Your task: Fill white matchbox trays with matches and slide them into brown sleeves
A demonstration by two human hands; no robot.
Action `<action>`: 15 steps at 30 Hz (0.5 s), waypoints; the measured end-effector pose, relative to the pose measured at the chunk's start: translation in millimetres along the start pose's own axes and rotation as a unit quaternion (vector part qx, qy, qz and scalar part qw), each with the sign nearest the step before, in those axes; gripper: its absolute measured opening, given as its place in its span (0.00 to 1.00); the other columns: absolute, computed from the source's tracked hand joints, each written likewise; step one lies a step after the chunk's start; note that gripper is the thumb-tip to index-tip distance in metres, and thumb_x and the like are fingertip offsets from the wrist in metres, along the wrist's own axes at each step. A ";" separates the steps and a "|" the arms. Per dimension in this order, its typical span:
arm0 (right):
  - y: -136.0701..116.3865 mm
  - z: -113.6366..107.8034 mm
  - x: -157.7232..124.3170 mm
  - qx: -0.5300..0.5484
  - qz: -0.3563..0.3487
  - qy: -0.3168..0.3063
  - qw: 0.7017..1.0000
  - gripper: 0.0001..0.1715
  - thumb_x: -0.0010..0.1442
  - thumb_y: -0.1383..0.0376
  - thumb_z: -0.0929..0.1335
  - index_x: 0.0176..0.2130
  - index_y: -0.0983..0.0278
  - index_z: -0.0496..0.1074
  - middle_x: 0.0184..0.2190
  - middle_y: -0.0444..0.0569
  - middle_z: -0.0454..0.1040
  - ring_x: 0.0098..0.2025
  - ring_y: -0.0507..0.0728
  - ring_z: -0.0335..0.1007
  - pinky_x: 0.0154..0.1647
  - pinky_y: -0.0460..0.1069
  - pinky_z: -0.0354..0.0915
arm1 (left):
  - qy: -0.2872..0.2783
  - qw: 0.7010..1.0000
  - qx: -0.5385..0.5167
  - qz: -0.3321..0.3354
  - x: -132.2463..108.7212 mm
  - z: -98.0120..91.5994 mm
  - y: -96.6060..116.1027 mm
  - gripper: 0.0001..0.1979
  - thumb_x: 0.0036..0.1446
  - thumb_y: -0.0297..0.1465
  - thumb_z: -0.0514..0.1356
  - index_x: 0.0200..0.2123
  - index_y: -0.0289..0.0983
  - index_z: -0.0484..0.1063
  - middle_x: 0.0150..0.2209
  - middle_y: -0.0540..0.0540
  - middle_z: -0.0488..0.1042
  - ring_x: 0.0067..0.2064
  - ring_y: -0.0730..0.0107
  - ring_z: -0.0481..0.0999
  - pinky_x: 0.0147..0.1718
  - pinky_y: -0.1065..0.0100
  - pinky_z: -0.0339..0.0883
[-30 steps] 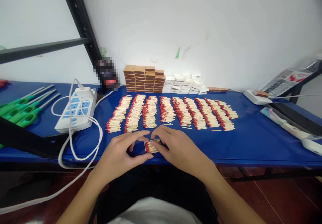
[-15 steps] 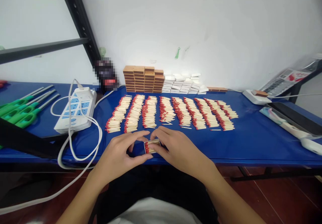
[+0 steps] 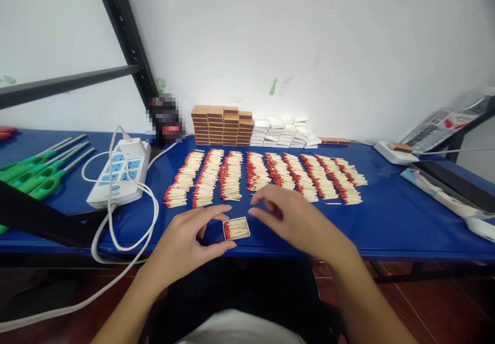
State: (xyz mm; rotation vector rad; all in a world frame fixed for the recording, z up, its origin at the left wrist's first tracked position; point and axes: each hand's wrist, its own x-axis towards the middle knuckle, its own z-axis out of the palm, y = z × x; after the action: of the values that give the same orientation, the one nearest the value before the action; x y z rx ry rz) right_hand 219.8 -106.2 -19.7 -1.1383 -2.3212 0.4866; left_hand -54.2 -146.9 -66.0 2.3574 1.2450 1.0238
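Observation:
A small white matchbox tray [image 3: 248, 233], filled with red-tipped matches [image 3: 236, 228], lies near the front edge of the blue table. My left hand [image 3: 195, 235] curves around its left end, thumb at the near side and fingertips at the far side, steadying it. To the right of the tray, my right hand [image 3: 288, 215] hovers with thumb and index finger apart and nothing visible between them; its other fingers curl under, partly hidden. Beyond both hands, loose matches [image 3: 232, 176] lie in several slanted rows, one partly covered by my right hand.
Brown matchboxes [image 3: 222, 127] and white trays [image 3: 284, 133] are stacked against the wall. On the left are a power strip [image 3: 119, 174] with looping white cables and green-handled tools [image 3: 42, 174]. A dark flat object [image 3: 456, 181] and packaged items lie at right.
My right hand has lifted off the tray and moved right, uncovering the matches inside. My left hand stays around the tray's left end. The view has shifted slightly.

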 end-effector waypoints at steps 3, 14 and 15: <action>42.7 -38.9 2.6 0.002 0.063 0.066 0.996 0.15 0.73 0.52 0.68 0.39 0.58 0.77 0.29 0.44 0.75 0.30 0.55 0.68 0.32 0.50 0.60 | 0.006 1.000 0.012 0.006 -1.0 0.0 0.2 0.34 0.59 0.33 0.76 0.66 0.51 0.70 0.50 0.55 0.85 0.30 0.74 0.72 0.37 0.69 0.74; 195.9 -160.0 32.4 -0.157 0.283 0.211 0.922 0.13 0.63 0.56 0.72 0.28 0.57 0.75 0.31 0.56 0.80 0.34 0.64 0.73 0.35 0.57 0.61 | 0.043 0.996 0.070 0.041 2.9 1.2 3.5 0.19 0.62 0.35 0.73 0.55 0.42 0.79 0.47 0.45 0.81 0.47 0.61 0.82 0.50 0.62 0.76; 201.2 -158.4 39.2 -0.153 0.288 0.213 0.921 0.14 0.63 0.56 0.72 0.27 0.58 0.75 0.31 0.57 0.80 0.33 0.62 0.72 0.36 0.57 0.61 | 0.041 0.996 0.073 0.043 3.2 1.1 4.2 0.17 0.62 0.35 0.73 0.53 0.42 0.80 0.46 0.45 0.80 0.46 0.62 0.82 0.48 0.63 0.76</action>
State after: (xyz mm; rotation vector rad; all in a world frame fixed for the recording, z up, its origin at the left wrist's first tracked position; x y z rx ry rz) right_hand 417.0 58.0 15.2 -1.8811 -1.6980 0.0463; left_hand -49.7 -146.7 -63.0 2.5220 1.3004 1.1015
